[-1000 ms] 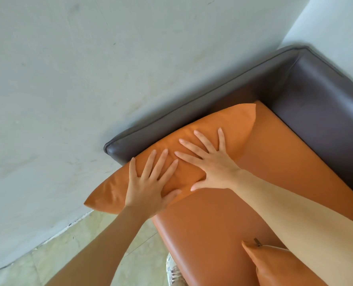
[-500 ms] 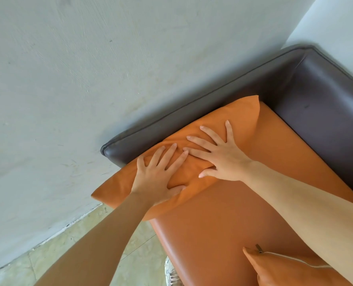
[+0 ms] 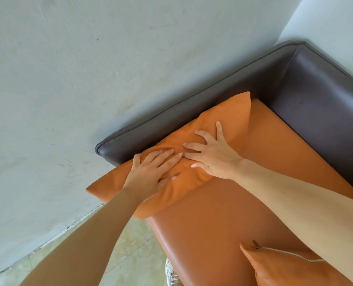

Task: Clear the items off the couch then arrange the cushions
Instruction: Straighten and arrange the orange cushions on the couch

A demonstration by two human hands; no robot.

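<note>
Both hands, the left hand [image 3: 150, 172] and right hand [image 3: 212, 155], lie flat with fingers spread, pressing one orange cushion [image 3: 229, 114] against the couch [image 3: 212, 219] armrest. Its near corner overhangs the seat edge, so uneven pressure could tip it floorward. I count two cushions; the second cushion [image 3: 285, 267] lies nearer.

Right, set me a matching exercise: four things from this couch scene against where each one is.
1. left hand
2. second cushion
3. dark armrest
4. tiled floor

a. behind the pressed cushion, along the wall
b. bottom right, on the seat
c. flat on the pressed cushion
d. below the couch's end

Pairs: 1-c, 2-b, 3-a, 4-d
</note>
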